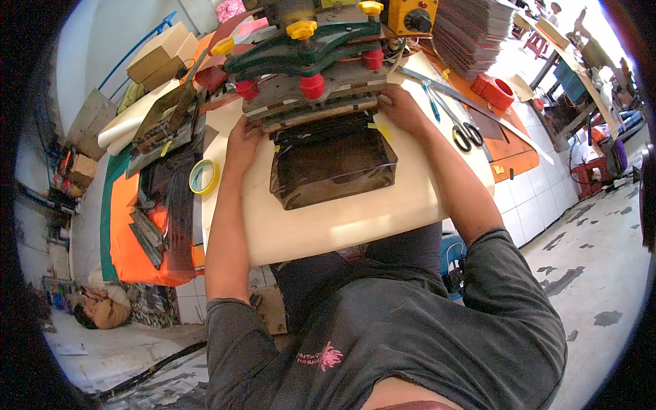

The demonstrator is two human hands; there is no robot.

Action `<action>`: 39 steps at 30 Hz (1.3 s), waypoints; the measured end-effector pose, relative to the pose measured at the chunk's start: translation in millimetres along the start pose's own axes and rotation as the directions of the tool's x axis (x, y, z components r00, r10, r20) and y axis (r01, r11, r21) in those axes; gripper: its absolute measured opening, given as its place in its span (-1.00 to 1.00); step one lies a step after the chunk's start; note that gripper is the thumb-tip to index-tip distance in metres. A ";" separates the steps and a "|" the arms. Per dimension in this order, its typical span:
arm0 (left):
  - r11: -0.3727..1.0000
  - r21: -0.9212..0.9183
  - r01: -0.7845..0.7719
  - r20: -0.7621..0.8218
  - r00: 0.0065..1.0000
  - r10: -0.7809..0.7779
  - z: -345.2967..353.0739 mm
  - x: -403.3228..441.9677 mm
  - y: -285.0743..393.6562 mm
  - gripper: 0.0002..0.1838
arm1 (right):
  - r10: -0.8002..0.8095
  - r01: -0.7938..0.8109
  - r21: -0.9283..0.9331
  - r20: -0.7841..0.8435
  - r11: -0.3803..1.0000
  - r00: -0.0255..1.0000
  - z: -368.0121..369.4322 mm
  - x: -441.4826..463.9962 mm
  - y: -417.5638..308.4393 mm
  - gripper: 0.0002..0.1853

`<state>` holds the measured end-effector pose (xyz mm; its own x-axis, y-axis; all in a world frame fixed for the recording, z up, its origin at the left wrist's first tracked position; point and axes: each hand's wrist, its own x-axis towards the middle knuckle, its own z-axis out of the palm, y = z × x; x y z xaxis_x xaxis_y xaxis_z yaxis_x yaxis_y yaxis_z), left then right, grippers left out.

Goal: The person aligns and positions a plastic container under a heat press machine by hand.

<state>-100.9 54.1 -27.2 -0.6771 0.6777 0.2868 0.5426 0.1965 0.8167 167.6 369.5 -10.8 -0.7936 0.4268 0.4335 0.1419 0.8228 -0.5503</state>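
Note:
A machine with a dark green frame (301, 56), yellow knobs and red fittings stands at the back of the cream work surface (328, 232). Below its metal plate (321, 109) lies a dark, see-through plastic piece shaped like a box (335, 171), its rear part reaching toward the machine. My left hand (243, 142) is at the plate's left end, its fingers mostly hidden. At the right end of the plate is my right hand (402, 109), with fingers bent against the edge; what they grip is too small to make out.
Yellow tape (203, 177) sits left of my left forearm. Scissors (467, 137), a blue pen (432, 102), a long metal ruler (478, 113) and a red tape dispenser (493, 91) lie at right. Stacked sheets (471, 34) stand behind. A person (106, 307) is at far left.

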 end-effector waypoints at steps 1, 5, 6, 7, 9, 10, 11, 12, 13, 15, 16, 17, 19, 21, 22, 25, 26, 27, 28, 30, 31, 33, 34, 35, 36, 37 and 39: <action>1.000 -0.010 0.003 -0.005 1.000 -0.003 0.3 0.1 0.5 -0.50 | 0.001 -0.001 0.000 -0.001 1.000 1.000 -1.9 0.1 -2.0 -0.67; 1.000 -0.001 -0.003 -0.001 1.000 0.003 -0.9 0.7 2.3 -0.51 | 0.127 -0.136 0.111 0.083 0.985 0.988 -3.0 0.5 -5.5 -0.68; 1.000 -0.001 -0.003 -0.001 1.000 0.003 -1.1 1.8 -1.7 -0.51 | 0.125 -0.132 0.135 0.062 0.982 0.990 -2.1 0.5 -5.2 -0.70; 0.999 0.026 -0.019 -0.013 1.000 0.019 -0.7 3.1 -5.7 -0.53 | 0.125 -0.132 0.136 0.062 0.982 0.990 -2.1 0.9 -4.5 -0.70; 0.998 0.053 -0.034 -0.025 0.999 0.035 -0.2 3.5 -7.2 -0.54 | 0.106 -0.114 0.102 0.077 0.988 0.991 -2.7 2.1 -4.2 -0.70; 0.999 0.038 -0.032 -0.034 0.999 0.033 0.5 2.8 -4.9 -0.56 | 0.106 -0.114 0.102 0.077 0.988 0.991 -3.1 2.4 -4.4 -0.70; 0.999 0.023 -0.029 -0.042 0.999 0.030 0.8 2.2 -2.6 -0.58 | 0.100 -0.107 0.095 0.080 0.990 0.992 -3.4 2.9 -4.7 -0.71; 0.999 0.024 -0.030 -0.042 0.999 0.031 0.6 4.5 -9.6 -0.58 | 0.093 -0.100 0.087 0.083 0.991 0.992 -3.3 3.4 -4.4 -0.72; 0.999 0.028 -0.047 -0.033 0.998 0.048 0.1 7.2 -16.6 -0.59 | 0.093 -0.100 0.087 0.083 0.991 0.992 -2.9 3.7 -4.2 -0.72; 0.997 0.031 -0.063 -0.023 0.998 0.064 0.0 10.4 -26.8 -0.60 | 0.078 -0.085 0.100 0.074 0.991 0.994 -1.1 4.1 -2.0 -0.74; 0.996 0.057 -0.073 -0.025 0.997 0.074 0.1 11.3 -30.0 -0.61 | 0.078 -0.086 0.100 0.074 0.991 0.994 0.5 4.3 -0.2 -0.74; 0.993 0.083 -0.082 -0.028 0.996 0.084 0.6 11.9 -33.2 -0.62 | 0.058 -0.062 0.099 0.047 0.993 0.997 2.4 4.5 1.5 -0.75; 0.993 0.075 -0.085 -0.034 0.996 0.088 2.1 11.8 -34.7 -0.62 | 0.037 -0.039 0.098 0.020 0.994 0.999 4.6 5.6 4.2 -0.77; 0.994 0.069 -0.088 -0.040 0.995 0.091 2.3 10.8 -32.4 -0.63 | 0.031 -0.032 0.061 0.019 0.998 0.999 6.2 7.0 7.2 -0.77; 0.991 0.099 -0.088 -0.041 0.995 0.092 1.8 9.9 -29.5 -0.63 | 0.031 -0.032 0.061 0.019 0.998 0.999 7.4 7.9 8.7 -0.77; 0.988 0.135 -0.075 -0.040 0.996 0.081 0.9 6.6 -19.7 -0.63 | 0.036 -0.036 0.040 0.004 0.999 0.999 9.2 9.0 9.4 -0.77; 0.988 0.139 -0.064 -0.039 0.997 0.070 0.8 5.8 -16.4 -0.63 | 0.049 -0.049 0.027 0.015 0.998 0.999 9.0 9.2 9.3 -0.76; 0.988 0.140 -0.064 -0.039 0.997 0.070 0.6 5.8 -16.5 -0.63 | 0.061 -0.061 0.013 0.025 0.998 0.998 7.2 9.5 5.4 -0.75; 0.993 0.103 -0.061 -0.026 0.998 0.064 0.2 5.9 -16.5 -0.63 | 0.061 -0.061 0.014 0.025 0.998 0.998 4.9 9.7 1.6 -0.75; 0.996 0.066 -0.059 -0.014 0.998 0.060 -0.3 6.7 -18.5 -0.64 | 0.145 -0.148 0.025 0.086 0.989 0.986 -1.5 9.0 -7.7 -0.72; 0.997 0.057 -0.054 -0.016 0.998 0.055 0.0 7.3 -20.7 -0.64 | 0.145 -0.147 0.025 0.086 0.989 0.986 -4.7 8.1 -13.5 -0.72; 0.998 0.049 -0.050 -0.017 0.999 0.051 0.4 8.3 -24.8 -0.65 | 0.186 -0.191 0.042 0.101 0.981 0.977 -8.6 6.2 -21.9 -0.69; 0.998 0.042 -0.049 -0.026 0.998 0.051 0.6 8.6 -27.0 -0.66 | 0.186 -0.191 0.043 0.101 0.981 0.977 -6.6 6.4 -18.5 -0.69; 0.998 0.036 -0.049 -0.036 0.998 0.050 0.6 8.8 -29.1 -0.66 | 0.134 -0.137 0.035 0.072 0.990 0.988 -2.7 6.9 -11.9 -0.69; 0.998 0.036 -0.048 -0.036 0.998 0.049 0.5 8.6 -28.7 -0.66 | 0.082 -0.083 0.027 0.043 0.996 0.996 1.9 7.8 -4.1 -0.69; 0.997 0.043 -0.059 -0.031 0.998 0.061 0.4 8.4 -27.7 -0.65 | 0.081 -0.083 0.027 0.044 0.996 0.996 8.0 9.7 6.0 -0.69; 0.996 0.051 -0.070 -0.027 0.997 0.071 1.5 10.1 -32.1 -0.63 | 0.079 -0.078 -0.035 0.011 0.996 0.997 17.6 13.3 21.0 -0.68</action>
<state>-124.4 55.8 -51.3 -0.6497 0.6708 0.3577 0.6133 0.1844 0.7680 149.5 385.9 -29.1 -0.7866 0.4862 0.3807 0.2245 0.7995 -0.5572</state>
